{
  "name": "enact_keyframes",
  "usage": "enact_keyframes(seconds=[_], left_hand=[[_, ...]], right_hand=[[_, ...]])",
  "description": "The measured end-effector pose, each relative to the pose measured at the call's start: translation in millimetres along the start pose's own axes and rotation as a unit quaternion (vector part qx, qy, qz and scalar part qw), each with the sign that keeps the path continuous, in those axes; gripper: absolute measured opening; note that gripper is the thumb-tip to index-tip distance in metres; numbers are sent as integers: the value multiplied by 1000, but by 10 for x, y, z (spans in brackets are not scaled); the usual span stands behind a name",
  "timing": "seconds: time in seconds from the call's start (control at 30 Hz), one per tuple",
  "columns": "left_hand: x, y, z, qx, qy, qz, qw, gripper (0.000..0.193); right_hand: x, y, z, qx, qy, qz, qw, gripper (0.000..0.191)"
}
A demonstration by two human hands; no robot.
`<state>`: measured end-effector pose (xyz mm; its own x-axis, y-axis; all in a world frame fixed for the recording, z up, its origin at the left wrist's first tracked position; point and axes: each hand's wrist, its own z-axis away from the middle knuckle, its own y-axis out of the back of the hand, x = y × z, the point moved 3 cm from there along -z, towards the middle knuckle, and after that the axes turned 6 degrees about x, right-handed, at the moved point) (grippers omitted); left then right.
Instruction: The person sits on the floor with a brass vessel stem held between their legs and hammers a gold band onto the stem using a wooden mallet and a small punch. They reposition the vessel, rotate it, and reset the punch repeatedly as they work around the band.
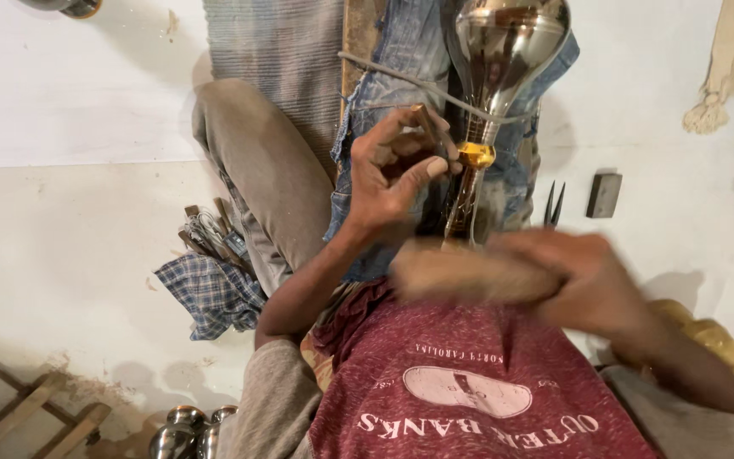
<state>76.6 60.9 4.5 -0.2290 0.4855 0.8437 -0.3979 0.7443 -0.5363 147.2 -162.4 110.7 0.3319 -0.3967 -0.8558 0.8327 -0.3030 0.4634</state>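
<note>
Item: polished metal vessel (507, 42), bulb-shaped, narrow neck with brass collar (477, 155); lies at 12 o'clock over denim cloth (384, 127). Likely rigid, slick, easily dented; best gripped at the neck. Left hand (397, 174) pinches a thin punch (429, 127) against it. Right hand (579, 276), blurred, closed around a wooden mallet (460, 272).

We see a mirror-bright silver vessel (503, 47) with a golden collar (476, 155), laid over faded blue denim (384, 102). A blue-and-white checked cloth (211, 293) lies on the off-white floor (70, 229). The shirt (469, 391) is mottled maroon with pale lettering, beside grey-brown trousers (252, 161).
</note>
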Motion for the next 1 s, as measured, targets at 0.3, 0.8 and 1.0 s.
enact_keyframes(seconds=[0.3,0.8,1.0], left_hand=[[8,-183,50,28,12,-4,1000,31],[250,-496,24,-2,-64,-357,932,42],[189,-457,-46,-65,-121,-357,924,36]], right_hand=[[335,-582,110,229,167,157,946,26],[1154,-508,144,228,-191,-263,918,20],[1188,-89,77,254,-56,-163,952,29]])
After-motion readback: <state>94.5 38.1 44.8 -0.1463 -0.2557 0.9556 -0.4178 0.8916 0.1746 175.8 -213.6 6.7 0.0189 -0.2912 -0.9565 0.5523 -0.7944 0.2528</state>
